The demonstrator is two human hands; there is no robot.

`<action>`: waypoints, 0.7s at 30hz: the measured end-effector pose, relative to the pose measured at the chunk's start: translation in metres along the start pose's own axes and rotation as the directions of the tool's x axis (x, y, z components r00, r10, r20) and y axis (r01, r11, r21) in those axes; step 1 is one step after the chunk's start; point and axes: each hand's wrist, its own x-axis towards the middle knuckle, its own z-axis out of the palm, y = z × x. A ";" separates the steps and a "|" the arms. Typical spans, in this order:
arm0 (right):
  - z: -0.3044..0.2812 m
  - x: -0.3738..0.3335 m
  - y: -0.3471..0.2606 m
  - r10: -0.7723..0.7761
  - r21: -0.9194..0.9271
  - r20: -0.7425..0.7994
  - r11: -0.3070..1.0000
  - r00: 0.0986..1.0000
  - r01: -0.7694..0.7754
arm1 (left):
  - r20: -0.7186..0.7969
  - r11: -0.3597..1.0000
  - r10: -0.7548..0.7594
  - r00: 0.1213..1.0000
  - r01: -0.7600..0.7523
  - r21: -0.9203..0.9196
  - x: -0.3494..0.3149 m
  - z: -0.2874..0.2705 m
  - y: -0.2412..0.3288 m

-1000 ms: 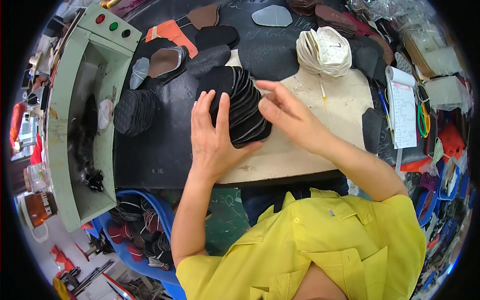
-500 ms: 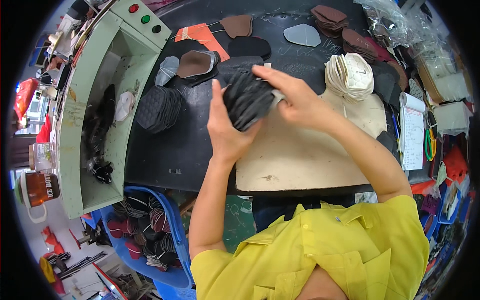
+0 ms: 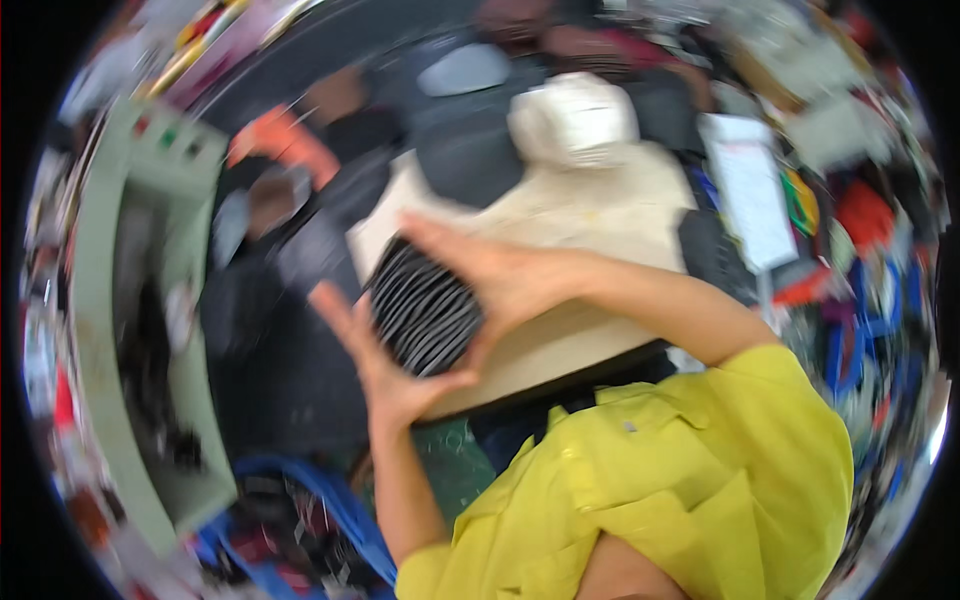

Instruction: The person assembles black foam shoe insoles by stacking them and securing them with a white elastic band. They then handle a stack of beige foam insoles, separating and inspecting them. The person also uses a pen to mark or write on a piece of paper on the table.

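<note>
Stack: a thick bundle of dark, thin cut pieces (image 3: pixel 425 310), fanned edge-on, held up over the near-left corner of the tan cutting board (image 3: pixel 600 215) on the table.
Left hand: the left hand (image 3: pixel 385 375) cups the stack from below and from the side away from the board, palm up; its fingers (image 3: pixel 335 310) are spread wide rather than curled, so it props more than it grips.
Right hand: the right hand (image 3: pixel 510 280) presses in from the board side, thumb and fingers arched well open around the bundle's top and lower edge; nothing else is in it.
Grip, as I read it: the stack is pinched between two open palms, not wrapped, so only sideways pressure keeps the pieces together.
Risk one: ease that pressure and the middle pieces could slide out, spilling onto the dark mat (image 3: pixel 290 370) left of the board or off the near table edge toward the blue bin (image 3: pixel 300 490) below.
Risk two: the pieces already look fanned, not squared; tapping them down unevenly could skew the bundle further and mix the order.
Risk three: the picture is heavily smeared, which suggests quick motion; a fast swing could shed the loose outer pieces.
Neighbours: a cream pile of pieces (image 3: pixel 575 120) sits at the board's far edge, and a white paper sheet (image 3: pixel 750 200) lies right of the board; a dropped piece could land among them.
Machine: a pale green machine (image 3: pixel 130 300) stands well left of the board, apart from both hands.
</note>
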 end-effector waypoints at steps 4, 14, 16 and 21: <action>-0.003 -0.003 -0.009 0.013 0.164 -0.002 0.986 1.000 -0.012 | -0.088 0.997 -0.067 0.994 0.063 -0.049 -0.001 0.006 0.016; -0.047 -0.100 -0.023 -0.129 -0.424 -0.399 0.904 0.908 -0.058 | 0.054 0.984 0.018 0.998 -0.027 0.176 -0.020 0.007 -0.008; -0.097 -0.140 0.004 -0.135 -0.703 -0.513 0.633 0.848 -0.324 | 0.087 0.924 0.054 0.995 -0.083 0.374 -0.020 -0.007 0.008; -0.183 -0.275 0.051 -0.107 -0.500 -0.863 0.314 0.493 -0.807 | 0.031 0.958 0.016 0.999 -0.024 0.284 -0.024 -0.004 -0.008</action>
